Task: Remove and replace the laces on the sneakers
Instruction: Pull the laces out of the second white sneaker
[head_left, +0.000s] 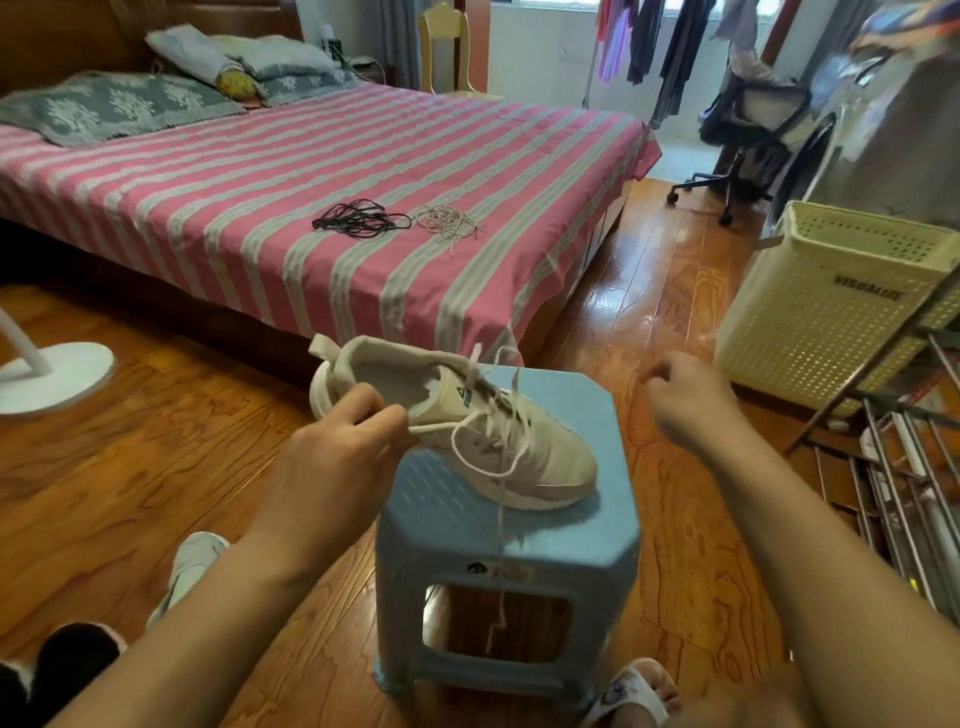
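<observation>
A beige sneaker (540, 457) lies tilted on a blue plastic stool (571, 530), toe to the right. Its pale lace (483, 447) is loosened into loops, and one end hangs down over the stool's front. My left hand (343, 447) grips the sneaker's near side at the collar. My right hand (685, 400) hovers to the right of the shoe with fingers curled; it is blurred, and I cannot make out a lace in it. On the bed lie a bundle of black laces (358, 218) and a bundle of beige laces (452, 223).
The pink striped bed (260, 208) fills the space behind the stool. A second pale sneaker (192, 566) lies on the wooden floor at left, near a white fan base (52, 379). A cream laundry basket (831, 301) and a metal rack (904, 467) stand at right.
</observation>
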